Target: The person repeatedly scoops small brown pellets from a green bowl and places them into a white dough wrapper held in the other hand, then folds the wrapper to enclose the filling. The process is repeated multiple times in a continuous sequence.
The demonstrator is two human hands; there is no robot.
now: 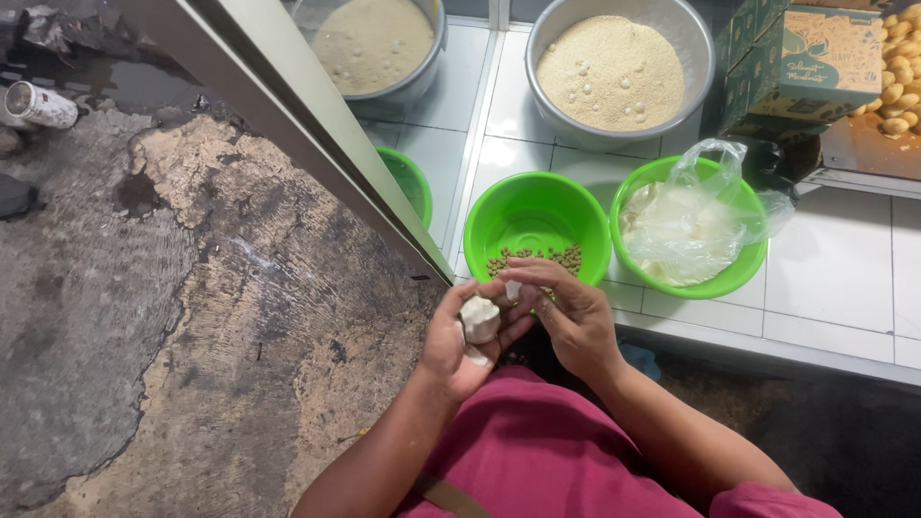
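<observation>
My left hand (451,341) cups a small lump of pale dough (480,317) in its palm. My right hand (568,315) reaches across it, fingertips pinching the top of the lump. Both hands hover just in front of a green bowl (537,219) that holds a layer of small greenish-brown beans (537,259). To its right stands a second green bowl (739,273) holding a clear plastic bag with pale dough (686,225).
Two metal basins of beige crumbs sit at the back (622,72) (376,43) on a white tiled counter (835,278). A green printed carton (815,62) and small golden balls (897,72) are at far right. Cracked concrete floor (173,307) lies left of a glass pane.
</observation>
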